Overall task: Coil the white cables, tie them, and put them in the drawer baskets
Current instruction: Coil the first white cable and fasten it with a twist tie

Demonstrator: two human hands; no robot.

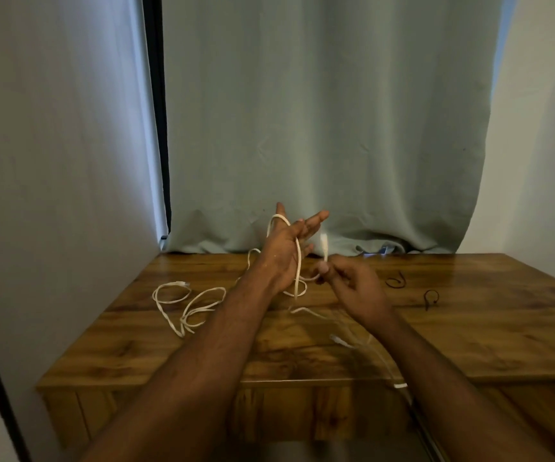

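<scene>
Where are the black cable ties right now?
Head view: two black ties lie on the wooden table, right of the right hand.

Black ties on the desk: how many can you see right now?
2. One black tie lies on the desk just right of the right hand; the other black tie lies further right. More may be hidden behind the arms.

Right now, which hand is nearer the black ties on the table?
Right. The right hand is just left of the black ties, pinching the white cable; the left hand is further left, cable looped over it.
</scene>
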